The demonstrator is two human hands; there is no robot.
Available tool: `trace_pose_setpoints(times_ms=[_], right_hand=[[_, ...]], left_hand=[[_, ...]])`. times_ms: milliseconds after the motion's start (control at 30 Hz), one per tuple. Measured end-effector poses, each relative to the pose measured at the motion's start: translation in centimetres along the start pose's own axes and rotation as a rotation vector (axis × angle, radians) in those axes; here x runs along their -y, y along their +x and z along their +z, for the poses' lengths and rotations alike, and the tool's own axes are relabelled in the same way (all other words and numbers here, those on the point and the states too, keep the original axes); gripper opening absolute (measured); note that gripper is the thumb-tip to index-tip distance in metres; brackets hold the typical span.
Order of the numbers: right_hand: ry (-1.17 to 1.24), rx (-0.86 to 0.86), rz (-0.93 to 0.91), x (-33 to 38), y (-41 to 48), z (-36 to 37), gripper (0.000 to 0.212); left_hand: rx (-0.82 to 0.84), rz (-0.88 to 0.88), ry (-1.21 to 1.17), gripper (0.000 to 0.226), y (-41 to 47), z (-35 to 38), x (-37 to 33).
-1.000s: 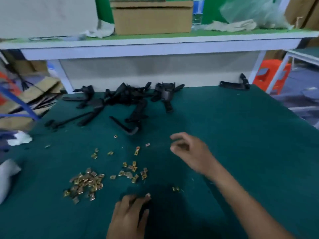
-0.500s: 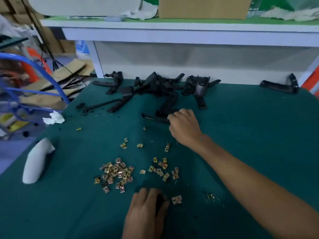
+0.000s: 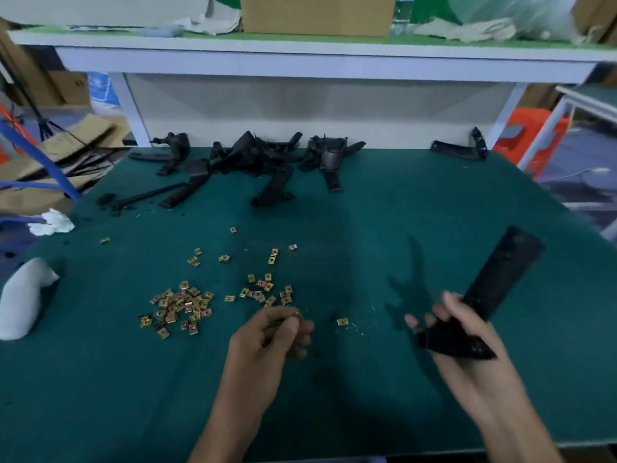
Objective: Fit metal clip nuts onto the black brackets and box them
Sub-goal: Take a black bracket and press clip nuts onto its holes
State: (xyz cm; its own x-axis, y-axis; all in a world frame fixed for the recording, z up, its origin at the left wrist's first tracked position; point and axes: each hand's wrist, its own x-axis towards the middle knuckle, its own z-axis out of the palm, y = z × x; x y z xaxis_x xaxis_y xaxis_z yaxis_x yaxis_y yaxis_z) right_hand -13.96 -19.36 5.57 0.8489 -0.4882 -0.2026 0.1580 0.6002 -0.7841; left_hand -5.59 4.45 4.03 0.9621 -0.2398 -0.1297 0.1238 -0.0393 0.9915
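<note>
Nearest the viewer, two bare forearms reach over a green-covered counter. The left hand hovers just above the surface, its fingers curled, pinching a small clip nut that is mostly hidden and blurred. The right hand is clasped around the lower end of a long black bracket, held off the counter and tilted, its free end pointing up and away to the right. Between the hands a single loose nut lies on the counter. Just beyond the left hand sits a small cluster of nuts, with a denser heap of nuts to its left and a few strays farther out. A pale wad rests at the left edge. Along the far edge lies a tangled pile of black brackets, with a lone bracket well apart at the right. Above, a white shelf carries a cardboard box.
</note>
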Motion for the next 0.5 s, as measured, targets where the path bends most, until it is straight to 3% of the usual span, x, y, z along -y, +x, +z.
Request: trace_pose_setpoints(times_ms=[67, 200, 400, 500], right_hand=[[0.159, 0.036, 0.015, -0.6, -2.1, -0.8, 0.019], [0.019, -0.056, -0.007, 0.1, -5.4, 0.7, 0.051], [-0.073, 0.042, -0.153, 0.6, -8.2, 2.2, 0.025], [-0.006, 0.092, -0.146, 0.5, -8.1, 2.9, 0.027]], left_hand=[[0.07, -0.01, -0.079, 0.021, -0.9, 1.3, -0.7], [0.176, -0.016, -0.213, 0.012, -3.0, 3.1, -2.4], [0.185, 0.043, -0.333, 0.035, -6.1, 4.9, -5.1], [0.166, 0.019, -0.369, 0.036, -7.1, 5.5, -6.1]])
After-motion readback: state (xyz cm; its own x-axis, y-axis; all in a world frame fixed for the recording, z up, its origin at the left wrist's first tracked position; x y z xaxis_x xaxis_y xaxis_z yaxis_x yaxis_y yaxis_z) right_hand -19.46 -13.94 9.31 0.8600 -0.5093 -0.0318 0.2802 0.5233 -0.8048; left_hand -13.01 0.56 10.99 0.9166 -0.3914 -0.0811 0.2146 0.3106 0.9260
